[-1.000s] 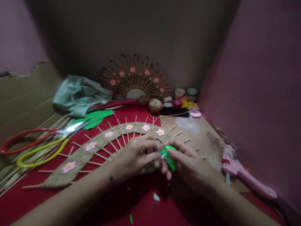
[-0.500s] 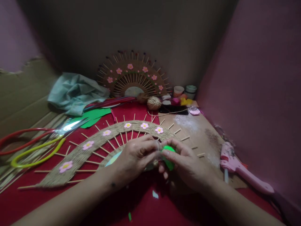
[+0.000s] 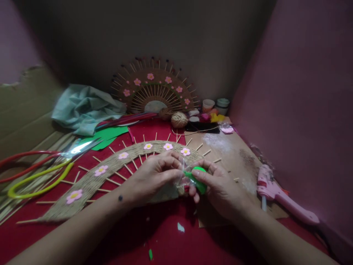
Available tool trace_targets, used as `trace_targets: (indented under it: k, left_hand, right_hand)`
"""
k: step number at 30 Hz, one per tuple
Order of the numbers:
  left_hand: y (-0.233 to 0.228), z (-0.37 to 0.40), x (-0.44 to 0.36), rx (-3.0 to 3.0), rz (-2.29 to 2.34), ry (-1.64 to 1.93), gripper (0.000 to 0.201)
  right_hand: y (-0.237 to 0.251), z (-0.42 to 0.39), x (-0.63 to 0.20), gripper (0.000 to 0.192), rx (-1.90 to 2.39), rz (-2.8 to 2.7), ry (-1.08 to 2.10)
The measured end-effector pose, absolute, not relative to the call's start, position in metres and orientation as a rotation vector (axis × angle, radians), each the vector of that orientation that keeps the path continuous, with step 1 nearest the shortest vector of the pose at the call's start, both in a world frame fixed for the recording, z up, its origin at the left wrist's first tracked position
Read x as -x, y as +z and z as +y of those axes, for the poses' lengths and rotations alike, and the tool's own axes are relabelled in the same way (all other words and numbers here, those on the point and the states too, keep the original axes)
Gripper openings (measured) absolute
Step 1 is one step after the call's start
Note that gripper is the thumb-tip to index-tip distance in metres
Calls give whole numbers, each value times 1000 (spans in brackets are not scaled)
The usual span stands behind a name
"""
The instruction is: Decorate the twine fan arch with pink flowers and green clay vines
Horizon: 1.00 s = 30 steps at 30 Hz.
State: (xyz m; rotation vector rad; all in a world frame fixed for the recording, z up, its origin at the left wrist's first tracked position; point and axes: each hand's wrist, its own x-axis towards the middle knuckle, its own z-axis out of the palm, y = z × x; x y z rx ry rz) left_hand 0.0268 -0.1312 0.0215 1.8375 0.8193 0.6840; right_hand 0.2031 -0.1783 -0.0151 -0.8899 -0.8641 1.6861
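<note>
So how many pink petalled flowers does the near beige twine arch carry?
6 visible on the arch: lowest flower, second flower and third flower up its left side, fourth flower and fifth flower at the top, sixth flower right of those. The right hand may hide more.

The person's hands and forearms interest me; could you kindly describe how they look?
The left hand and the right hand are bare, without gloves. No sleeves show on the forearms; the left one bears a small, dark, round mark.
</note>
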Motion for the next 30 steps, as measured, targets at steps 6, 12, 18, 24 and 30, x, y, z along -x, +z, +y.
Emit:
trace_targets:
  k: [6,12,18,24,30]
  left_hand:
    - [15,-135,-29,-1941,805,699,10]
    - [10,-136,-29,-2042,813,751,12]
    - [7,-136,-31,-2019,836,757,15]
    - [7,-136,-31,-2015,806,738,17]
    - [8,-140,-32,-1964,864,724,15]
  right_hand:
    - [-17,-179,-203,36,994,-833,1682]
    - [-12,-179,-204,31,915,-831,1717]
    - [-13,-178,-204,27,929,-836,1743]
    - [-17,-178,-205,29,916,-858,1743]
    - [-19,-179,-203,25,895,-896,1755]
